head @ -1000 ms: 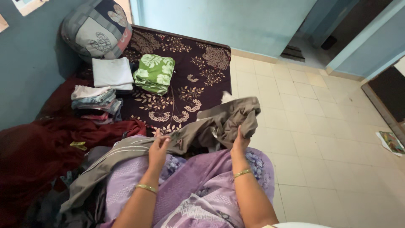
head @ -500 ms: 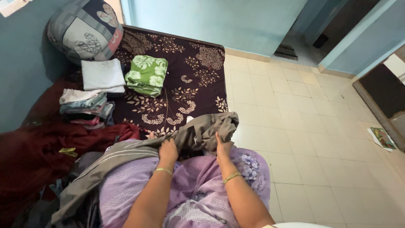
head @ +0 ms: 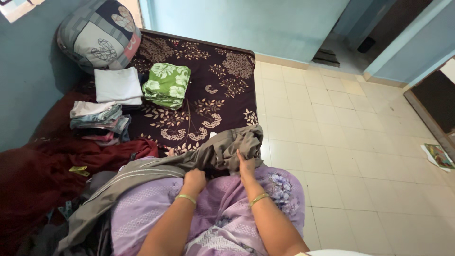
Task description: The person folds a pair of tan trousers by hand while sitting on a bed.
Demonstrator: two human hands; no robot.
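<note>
The trousers [head: 208, 156] lie across the lap, with the left hand [head: 194, 179] and the right hand [head: 245, 166] on them. Behind them, on the mattress [head: 208, 90], stand three piles of folded clothes [head: 167, 84], with the pillow [head: 97, 35] behind these. The tiled floor [head: 346, 142] lies to the right.

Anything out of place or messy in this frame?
Mostly orderly: folded stacks sit on the mattress. Odd bits: a printed booklet lies on the tile floor, and a maroon cloth is heaped unfolded beside the grey garment.

I see a home bedroom: floor mattress [head: 222, 90] with patterned sheet, cushion [head: 99, 35], folded clothes [head: 167, 85], tiled floor [head: 355, 142].
</note>
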